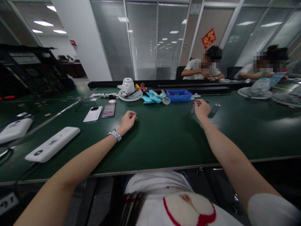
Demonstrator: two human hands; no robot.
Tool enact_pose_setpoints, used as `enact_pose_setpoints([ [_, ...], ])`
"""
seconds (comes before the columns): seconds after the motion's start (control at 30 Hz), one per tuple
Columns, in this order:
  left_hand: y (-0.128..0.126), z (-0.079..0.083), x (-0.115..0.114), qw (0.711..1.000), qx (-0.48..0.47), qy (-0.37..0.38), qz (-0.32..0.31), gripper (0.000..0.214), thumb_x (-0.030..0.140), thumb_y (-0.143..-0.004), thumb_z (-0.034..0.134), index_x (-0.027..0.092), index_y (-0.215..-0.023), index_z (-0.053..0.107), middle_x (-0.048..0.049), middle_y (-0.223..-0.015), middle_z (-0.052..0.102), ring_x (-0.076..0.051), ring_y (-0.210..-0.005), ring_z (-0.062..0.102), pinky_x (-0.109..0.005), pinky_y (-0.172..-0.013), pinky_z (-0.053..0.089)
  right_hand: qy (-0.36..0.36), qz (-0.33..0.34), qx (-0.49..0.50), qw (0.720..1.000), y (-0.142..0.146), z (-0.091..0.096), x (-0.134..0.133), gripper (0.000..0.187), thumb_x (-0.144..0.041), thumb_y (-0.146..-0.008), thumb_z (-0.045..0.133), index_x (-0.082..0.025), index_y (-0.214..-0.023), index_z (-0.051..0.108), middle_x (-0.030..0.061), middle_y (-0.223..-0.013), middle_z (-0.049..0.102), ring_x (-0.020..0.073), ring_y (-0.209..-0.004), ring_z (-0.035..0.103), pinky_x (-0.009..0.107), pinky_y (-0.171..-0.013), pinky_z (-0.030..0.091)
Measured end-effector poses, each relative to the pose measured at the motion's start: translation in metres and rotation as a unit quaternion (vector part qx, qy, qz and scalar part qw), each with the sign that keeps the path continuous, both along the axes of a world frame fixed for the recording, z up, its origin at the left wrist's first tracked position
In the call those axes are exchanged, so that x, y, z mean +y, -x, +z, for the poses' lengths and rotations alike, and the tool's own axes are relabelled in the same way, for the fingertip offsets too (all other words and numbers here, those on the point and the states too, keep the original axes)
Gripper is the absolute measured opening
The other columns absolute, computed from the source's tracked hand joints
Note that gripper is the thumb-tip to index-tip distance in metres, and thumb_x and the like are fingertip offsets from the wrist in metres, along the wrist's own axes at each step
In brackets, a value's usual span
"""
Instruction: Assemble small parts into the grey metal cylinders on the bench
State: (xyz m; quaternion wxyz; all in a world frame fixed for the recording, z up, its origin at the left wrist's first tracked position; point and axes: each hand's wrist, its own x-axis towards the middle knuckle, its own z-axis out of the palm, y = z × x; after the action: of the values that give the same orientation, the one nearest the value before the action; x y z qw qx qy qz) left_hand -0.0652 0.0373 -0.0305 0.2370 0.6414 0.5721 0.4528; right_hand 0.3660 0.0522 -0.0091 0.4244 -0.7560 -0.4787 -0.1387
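My left hand rests on the green table with its fingers curled in, pinching something too small to name; a watch sits on that wrist. My right hand lies further out, fingers closed in a pinch on a small thin item I cannot make out. A small silver cylinder lies just right of that hand. Beyond the hands stand a white fan body with its round grille, light blue fan blades and a blue tray.
A white phone and a small card lie left of centre. Two white oblong devices sit at the left, with cables. Two people sit across the table at the back right. A dark rack stands at far left.
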Motion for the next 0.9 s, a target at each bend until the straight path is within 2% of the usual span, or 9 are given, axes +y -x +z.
enact_pose_setpoints([
  [0.17,0.000,-0.001,0.000,1.000,-0.010,0.001,-0.007,0.015,0.027,-0.084,0.057,0.020,-0.098,0.059,-0.0034,-0.079,0.074,-0.021,-0.080,0.072,-0.031,-0.077,0.052,-0.007,-0.008,-0.044,0.999,-0.002,-0.002,0.000,0.029,-0.025,-0.089,0.050,-0.018,-0.108,0.071,0.0145,-0.099,0.069,0.0319,-0.107,0.054,0.046,-0.093,0.037],
  [0.33,0.001,0.000,-0.001,1.000,-0.008,0.003,-0.014,0.016,0.025,-0.084,0.057,0.020,-0.099,0.059,-0.0031,-0.080,0.074,-0.020,-0.081,0.073,-0.031,-0.078,0.052,0.008,0.021,-0.043,0.999,-0.005,-0.005,0.001,0.034,-0.025,-0.091,0.044,-0.019,-0.114,0.068,0.0138,-0.100,0.069,0.0303,-0.101,0.055,0.044,-0.090,0.039],
  [0.47,-0.001,0.002,-0.003,1.000,0.007,-0.001,-0.005,0.015,0.025,-0.084,0.057,0.021,-0.098,0.059,-0.0028,-0.080,0.074,-0.020,-0.081,0.072,-0.030,-0.077,0.052,0.019,0.037,-0.094,0.995,-0.004,-0.007,0.000,0.036,-0.024,-0.093,0.039,-0.016,-0.113,0.068,0.0161,-0.105,0.068,0.0306,-0.100,0.055,0.044,-0.088,0.039],
  [0.63,-0.001,0.002,-0.003,1.000,0.011,0.006,-0.006,0.015,0.025,-0.085,0.057,0.021,-0.099,0.059,-0.0027,-0.080,0.074,-0.020,-0.080,0.072,-0.031,-0.079,0.052,0.066,0.022,-0.164,0.984,0.000,-0.008,-0.001,0.036,-0.030,-0.092,0.047,-0.013,-0.120,0.062,0.0190,-0.113,0.064,0.0320,-0.105,0.053,0.044,-0.088,0.039],
  [0.9,0.001,0.000,0.000,1.000,0.012,0.009,-0.012,0.017,0.025,-0.084,0.056,0.021,-0.100,0.059,-0.0028,-0.082,0.074,-0.021,-0.081,0.072,-0.032,-0.079,0.051,0.111,0.012,-0.189,0.976,0.006,-0.005,-0.002,0.038,-0.022,-0.091,0.050,-0.011,-0.126,0.056,0.0195,-0.119,0.060,0.0301,-0.106,0.053,0.040,-0.086,0.041],
])
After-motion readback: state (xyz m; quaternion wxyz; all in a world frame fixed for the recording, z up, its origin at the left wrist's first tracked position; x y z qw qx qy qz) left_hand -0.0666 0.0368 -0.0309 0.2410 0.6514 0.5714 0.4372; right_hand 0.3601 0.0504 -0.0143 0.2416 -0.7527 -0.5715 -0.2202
